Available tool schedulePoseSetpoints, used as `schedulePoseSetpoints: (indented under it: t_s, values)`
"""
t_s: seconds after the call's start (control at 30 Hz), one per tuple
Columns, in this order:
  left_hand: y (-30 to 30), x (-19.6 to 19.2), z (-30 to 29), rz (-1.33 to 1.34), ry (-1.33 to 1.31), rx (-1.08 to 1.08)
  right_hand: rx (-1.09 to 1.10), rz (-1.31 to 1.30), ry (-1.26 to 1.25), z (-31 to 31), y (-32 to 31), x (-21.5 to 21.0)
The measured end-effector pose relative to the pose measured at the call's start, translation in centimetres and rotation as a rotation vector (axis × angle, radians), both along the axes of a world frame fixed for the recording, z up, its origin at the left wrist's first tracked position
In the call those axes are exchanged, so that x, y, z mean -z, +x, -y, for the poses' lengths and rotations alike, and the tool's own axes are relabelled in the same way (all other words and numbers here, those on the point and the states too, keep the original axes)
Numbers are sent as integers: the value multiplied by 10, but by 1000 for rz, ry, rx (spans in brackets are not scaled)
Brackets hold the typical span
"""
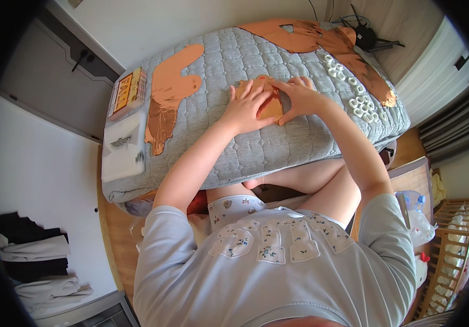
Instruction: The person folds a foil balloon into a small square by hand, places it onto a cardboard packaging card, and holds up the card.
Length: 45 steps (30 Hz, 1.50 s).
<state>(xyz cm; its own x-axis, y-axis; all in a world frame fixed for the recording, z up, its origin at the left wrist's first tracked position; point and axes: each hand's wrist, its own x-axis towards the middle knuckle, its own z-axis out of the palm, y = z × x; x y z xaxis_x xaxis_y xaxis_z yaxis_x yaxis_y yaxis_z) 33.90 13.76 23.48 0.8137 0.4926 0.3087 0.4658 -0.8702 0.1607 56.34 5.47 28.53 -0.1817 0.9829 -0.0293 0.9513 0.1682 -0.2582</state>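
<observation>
Under both hands, on the grey quilted mattress (234,155), lies a small, flat, folded orange foil balloon (270,110). My left hand (249,107) rests on its left part with fingers spread. My right hand (298,100) arches over its right side, thumb and forefinger wide apart, touching its edge. Part of the foil is hidden beneath the palms and fingers. To the left, a larger deflated orange foil balloon (166,82) is spread flat, its lower end creased and shiny. Another long orange foil balloon (294,37) stretches along the far right side.
Several small white rolls (361,103) are scattered at the mattress's right. At its left edge are a stack of printed packages (128,92) and a white plastic pack (124,147). A black router-like device (366,37) stands at the far right corner. A wooden crib (452,240) is lower right.
</observation>
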Motion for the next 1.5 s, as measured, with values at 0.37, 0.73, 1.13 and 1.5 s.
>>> schedulePoseSetpoints:
  t_s: [0.37, 0.73, 1.13, 1.5]
  values:
    - [-74, -12, 115, -195, 87, 175, -45, -166, 75, 89, -36, 11]
    - [-97, -46, 116, 50, -495, 299, -270, -53, 439, 97, -34, 23]
    - [-57, -127, -1, -15, -400, 93, 74, -964, -204, 51, -44, -1]
    - [-46, -13, -44, -79, -203, 369, 441, -934, -705, 1, -30, 11]
